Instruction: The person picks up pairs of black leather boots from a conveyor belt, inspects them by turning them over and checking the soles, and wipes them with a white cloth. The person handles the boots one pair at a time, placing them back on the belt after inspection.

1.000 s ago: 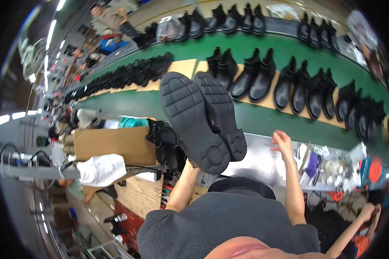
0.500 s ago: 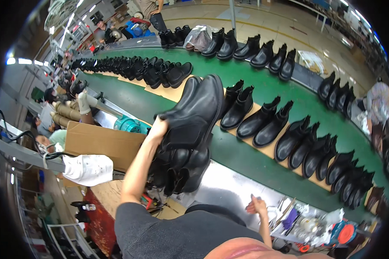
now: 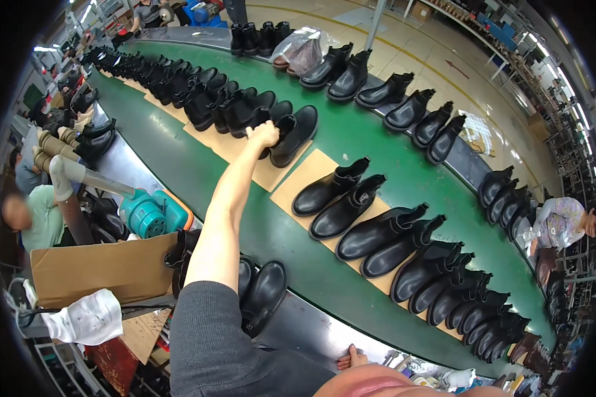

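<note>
1. Gripping black boots (image 3: 300, 132) at the shafts with the left hand (image 3: 263, 134), fingers curled in.
2. Holding them at the right end of a boot row, over tan cardboard (image 3: 261, 169).
3. Low by the metal counter (image 3: 318, 331), right hand (image 3: 352, 358); cannot tell whether closed.
4. Farther right, more boots (image 3: 374, 238).

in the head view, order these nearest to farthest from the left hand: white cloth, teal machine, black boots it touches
From the left hand:
1. black boots, touching it
2. teal machine, lower left
3. white cloth, farther lower left
</note>
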Available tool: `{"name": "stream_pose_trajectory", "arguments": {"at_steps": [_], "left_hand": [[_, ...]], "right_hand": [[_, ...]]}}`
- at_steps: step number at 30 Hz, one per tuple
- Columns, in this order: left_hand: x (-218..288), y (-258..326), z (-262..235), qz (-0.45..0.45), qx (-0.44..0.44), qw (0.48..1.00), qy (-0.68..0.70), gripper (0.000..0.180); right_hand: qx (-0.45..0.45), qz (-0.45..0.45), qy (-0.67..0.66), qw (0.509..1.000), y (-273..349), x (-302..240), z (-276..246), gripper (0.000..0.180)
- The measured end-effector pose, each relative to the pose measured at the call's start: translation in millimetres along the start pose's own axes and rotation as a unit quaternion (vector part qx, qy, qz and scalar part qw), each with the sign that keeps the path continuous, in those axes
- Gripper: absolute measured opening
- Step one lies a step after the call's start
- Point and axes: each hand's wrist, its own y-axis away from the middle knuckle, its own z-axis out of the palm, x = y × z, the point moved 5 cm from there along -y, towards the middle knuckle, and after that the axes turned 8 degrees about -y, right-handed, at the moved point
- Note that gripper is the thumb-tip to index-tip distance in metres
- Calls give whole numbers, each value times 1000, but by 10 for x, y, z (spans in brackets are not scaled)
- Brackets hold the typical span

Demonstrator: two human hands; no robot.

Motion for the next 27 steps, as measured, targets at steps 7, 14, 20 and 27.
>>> {"name": "stream_pose_trajectory", "arguments": {"at_steps": [7, 14, 20, 27], "left_hand": [[1667, 1160, -434, 358, 314, 863, 168, 35], [2456, 1463, 243, 167, -86, 975, -116, 33], [1997, 1505, 627, 90, 109, 990, -8, 22], [1509, 2518, -50, 347, 242, 903, 73, 22]], "right_hand": [[-47, -59, -14, 997, -252, -156, 71, 70], [-36, -58, -1, 998, -553, -218, 83, 68], [-52, -83, -26, 995, -727, 260, -70, 67], [-85, -107, -34, 990, -128, 104, -7, 68]]}}
